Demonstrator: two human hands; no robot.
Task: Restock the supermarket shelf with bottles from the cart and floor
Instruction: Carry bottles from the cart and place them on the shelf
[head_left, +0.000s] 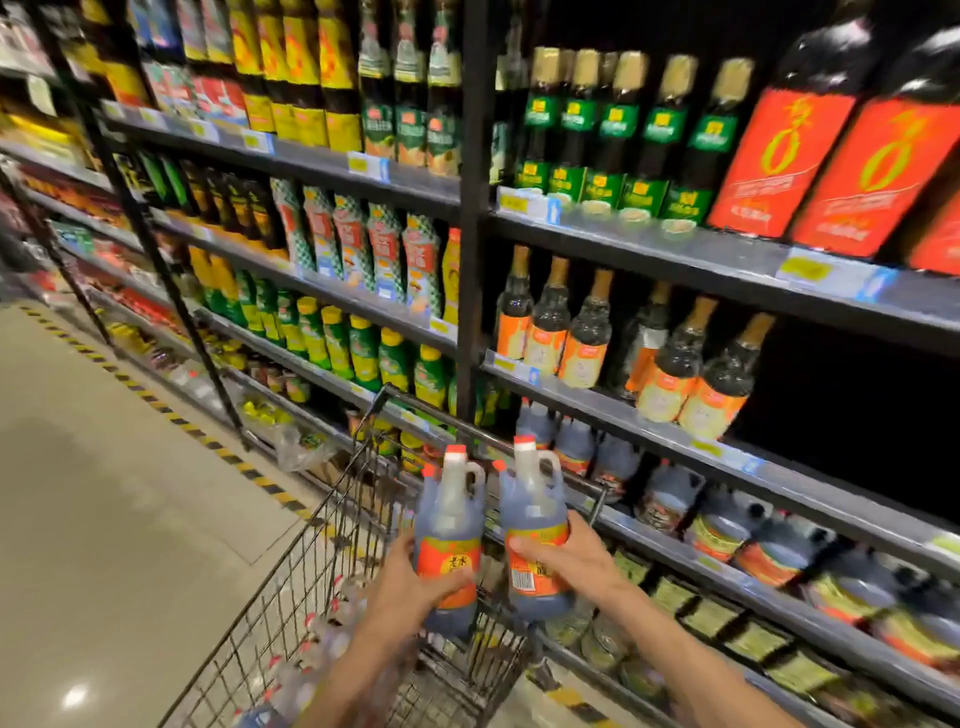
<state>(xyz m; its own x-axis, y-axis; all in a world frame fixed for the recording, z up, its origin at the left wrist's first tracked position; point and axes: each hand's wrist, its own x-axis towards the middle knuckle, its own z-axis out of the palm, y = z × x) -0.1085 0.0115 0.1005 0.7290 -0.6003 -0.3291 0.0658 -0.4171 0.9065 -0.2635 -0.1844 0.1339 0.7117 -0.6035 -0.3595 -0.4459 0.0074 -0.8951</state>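
both hands are over the wire cart, each grasping a dark jug upright. left hand wraps the left jug, whose orange label reads "老水". right hand wraps the right jug, its barcode showing. similar jugs stand on the shelf just beside.

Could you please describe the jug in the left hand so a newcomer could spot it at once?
Find the wire cart in the aisle. Above its front end two hands each hold a dark jug; the left hand grips the left jug. Unlike its neighbour, it shows no barcode.
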